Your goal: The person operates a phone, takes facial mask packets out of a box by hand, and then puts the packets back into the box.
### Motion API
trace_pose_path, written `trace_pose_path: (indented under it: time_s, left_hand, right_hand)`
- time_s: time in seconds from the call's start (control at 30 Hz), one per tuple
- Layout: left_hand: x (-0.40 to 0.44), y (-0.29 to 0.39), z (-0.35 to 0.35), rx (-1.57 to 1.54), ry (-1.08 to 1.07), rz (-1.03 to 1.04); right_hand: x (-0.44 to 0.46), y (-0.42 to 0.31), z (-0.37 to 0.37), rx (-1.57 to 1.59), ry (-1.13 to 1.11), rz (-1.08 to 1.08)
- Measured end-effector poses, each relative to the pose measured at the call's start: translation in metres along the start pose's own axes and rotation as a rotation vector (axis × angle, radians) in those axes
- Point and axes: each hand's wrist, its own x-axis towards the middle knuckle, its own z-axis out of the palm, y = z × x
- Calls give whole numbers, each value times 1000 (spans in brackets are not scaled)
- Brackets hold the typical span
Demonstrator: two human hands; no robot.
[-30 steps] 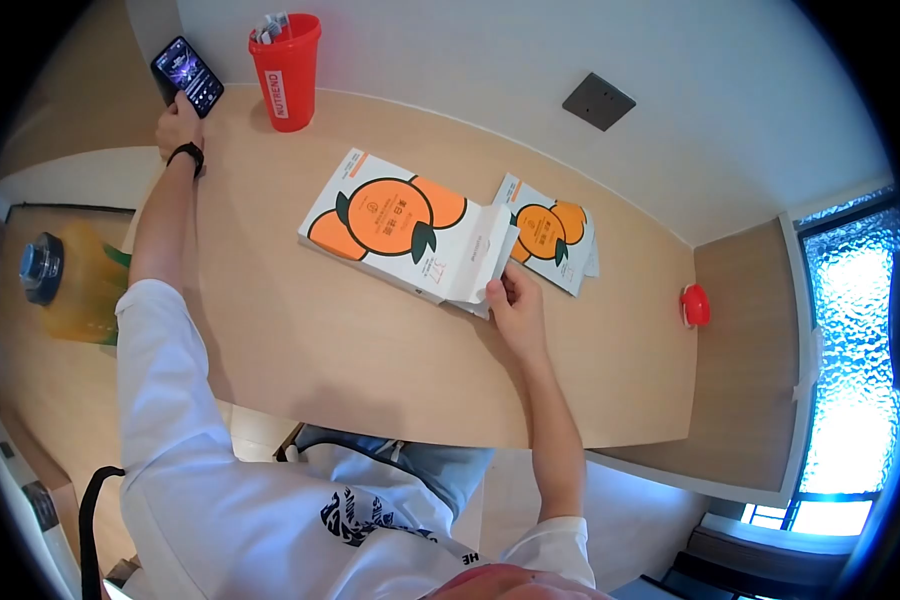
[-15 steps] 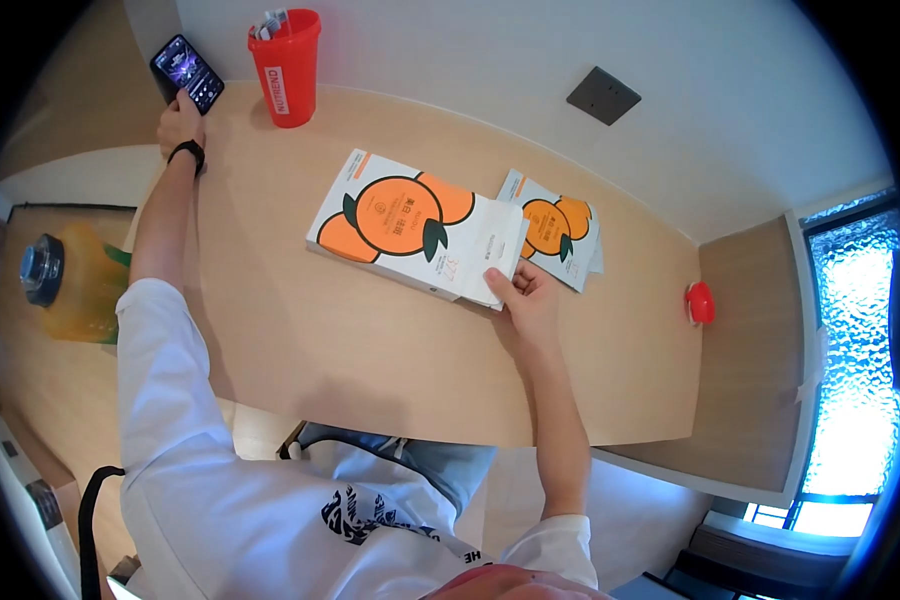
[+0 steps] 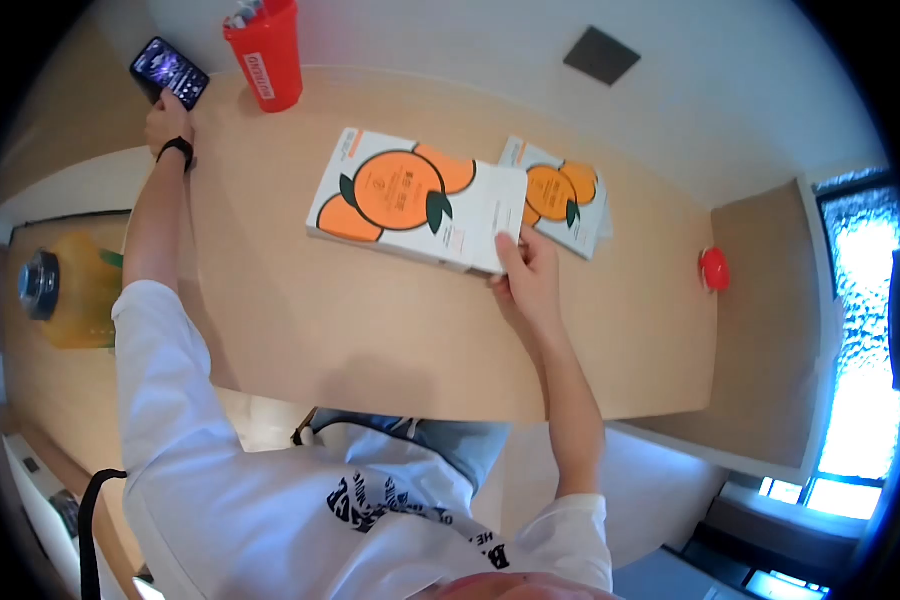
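My right hand [image 3: 532,275] grips the near right end of a white box [image 3: 485,215] printed with orange fruit and green leaves, thumb on top and fingers curled below. Beyond that end lie flat white packets [image 3: 560,195] with the same orange print, partly overlapping. At the far left, my left hand [image 3: 170,122] closes on the lower edge of a dark phone [image 3: 168,68] with a lit screen. One digit rests on the phone's front; the other fingers are largely hidden.
A red cup [image 3: 270,65] with small packets inside stands right of the phone. A small red object [image 3: 713,269] sits near the desk's [image 3: 370,320] right side. At left stands a jug of yellow liquid [image 3: 75,290] with a blue-grey cap. A dark socket plate [image 3: 601,55] is on the wall.
The whole view has shifted slightly. My right hand still holds the box end, which sits more squarely and covers its edge less. My left hand stays at the phone.
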Motion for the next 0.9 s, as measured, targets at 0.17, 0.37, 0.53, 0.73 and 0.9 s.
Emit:
trace_pose_path:
  time_s: [0.17,0.37,0.53,0.73,0.9]
  left_hand:
    - [7,0,8,-26,-19,111]
    - [-6,12,3,-66,78,50]
    - [-4,-9,11,-349,86,157]
    - [-79,18,-10,-690,72,76]
    - [-178,38,-45,-728,-672,435]
  right_hand:
    - [12,6,-25,-519,412,-435]
    - [40,46,-93,-1083,776,-315]
    - [36,41,-96,-1002,629,-187]
    - [39,47,-96,-628,621,-249]
    - [46,62,-102,-193,604,-314]
